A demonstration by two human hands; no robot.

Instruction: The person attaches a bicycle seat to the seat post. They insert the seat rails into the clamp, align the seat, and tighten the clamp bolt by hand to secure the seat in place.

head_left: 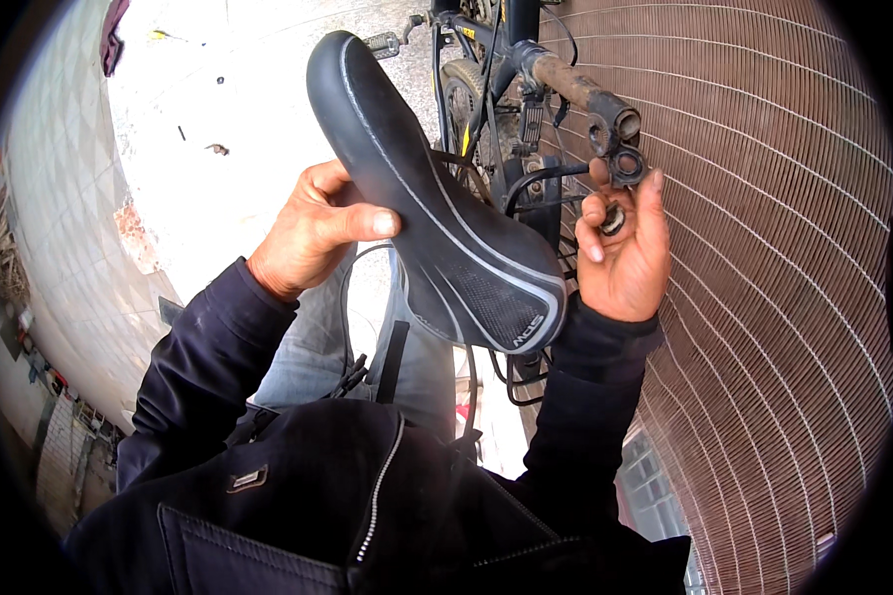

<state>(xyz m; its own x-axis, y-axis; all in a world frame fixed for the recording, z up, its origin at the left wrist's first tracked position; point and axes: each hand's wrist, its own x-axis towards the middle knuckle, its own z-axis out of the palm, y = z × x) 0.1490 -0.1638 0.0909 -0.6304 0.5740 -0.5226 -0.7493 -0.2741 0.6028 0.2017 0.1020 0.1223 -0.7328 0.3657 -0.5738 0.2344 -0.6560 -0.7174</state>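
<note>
A black bicycle saddle (437, 198) with grey trim lies tilted across the middle, its narrow nose pointing up and to the left. My left hand (318, 223) grips the saddle's left edge, thumb on top and fingers underneath. To the right of the saddle, my right hand (625, 253) has its palm up and its fingers curled. A small round metal clamp piece (613, 219) sits within those fingers. The fingertips touch a dark ring-shaped clamp piece (626, 167), just below the open end of a rusty seatpost (580, 84). Whether that ring is attached to the post, I cannot tell.
The dark bicycle frame (511, 45) stands beyond the saddle, with a pedal (382, 44) and a wheel (463, 94) showing. Along the right runs a ribbed brown wall covering (754, 198). Small scraps (217, 150) lie on the bright floor at left.
</note>
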